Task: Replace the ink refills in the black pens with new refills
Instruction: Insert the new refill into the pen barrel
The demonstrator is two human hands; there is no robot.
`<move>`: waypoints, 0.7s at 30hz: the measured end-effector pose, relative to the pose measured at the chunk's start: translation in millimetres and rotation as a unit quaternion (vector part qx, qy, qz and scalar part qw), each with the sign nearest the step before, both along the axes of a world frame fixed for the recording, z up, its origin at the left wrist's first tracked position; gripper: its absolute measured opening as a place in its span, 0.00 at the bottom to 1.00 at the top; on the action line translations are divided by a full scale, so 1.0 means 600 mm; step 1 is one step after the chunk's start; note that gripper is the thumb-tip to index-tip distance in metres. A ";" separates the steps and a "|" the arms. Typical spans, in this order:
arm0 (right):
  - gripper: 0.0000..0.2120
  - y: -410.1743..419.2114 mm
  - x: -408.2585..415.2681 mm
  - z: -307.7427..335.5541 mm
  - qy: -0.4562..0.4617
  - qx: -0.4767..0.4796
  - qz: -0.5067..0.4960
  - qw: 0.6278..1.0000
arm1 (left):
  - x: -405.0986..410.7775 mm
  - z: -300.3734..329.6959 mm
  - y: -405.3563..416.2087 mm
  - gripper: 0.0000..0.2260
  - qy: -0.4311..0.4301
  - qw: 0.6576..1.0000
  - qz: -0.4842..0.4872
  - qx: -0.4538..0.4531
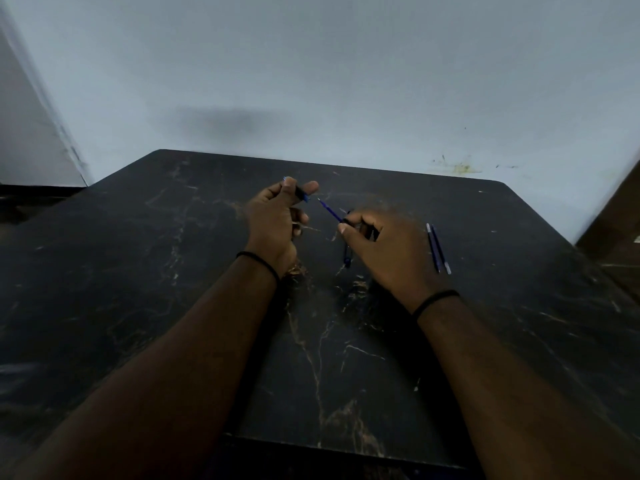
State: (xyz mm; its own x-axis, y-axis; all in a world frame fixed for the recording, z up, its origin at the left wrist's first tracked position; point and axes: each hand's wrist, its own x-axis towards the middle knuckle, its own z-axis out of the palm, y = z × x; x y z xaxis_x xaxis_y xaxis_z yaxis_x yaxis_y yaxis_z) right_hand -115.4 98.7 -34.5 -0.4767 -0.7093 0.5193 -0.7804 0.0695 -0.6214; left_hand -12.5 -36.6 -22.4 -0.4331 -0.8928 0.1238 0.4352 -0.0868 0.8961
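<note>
Ink refill (329, 210), blue, juts from the right hand (388, 249), whose grip is clenched on its rear end above the dark marbled tabletop (173, 271). The left hand (277, 216) pinches a black pen barrel (300, 192). Two spare refills (437, 248) lie just right.

A black table (207, 306) with pale tan marble-like veins. A blue refill (329, 210) with a dark tip. Two blue refills (437, 247) with whitish ends at right. Black wristbands (258, 259). Pale grey-blue wall (346, 64), yellowish stain (460, 167).
</note>
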 end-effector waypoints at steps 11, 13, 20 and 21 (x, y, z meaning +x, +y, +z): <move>0.06 0.001 0.001 0.000 0.008 0.003 0.004 1.000 | -0.005 0.000 0.009 0.08 -0.021 0.999 -0.002 -0.031; 0.06 0.003 0.002 0.001 0.013 0.006 0.003 1.000 | -0.005 0.000 0.009 0.07 -0.021 0.999 0.000 -0.033; 0.04 0.008 0.007 0.005 0.007 0.017 0.000 1.000 | -0.005 -0.001 0.007 0.08 -0.022 0.999 0.010 -0.023; 0.04 0.008 0.007 0.004 0.008 0.017 -0.002 1.000 | -0.005 -0.001 0.007 0.08 -0.022 0.999 0.009 -0.023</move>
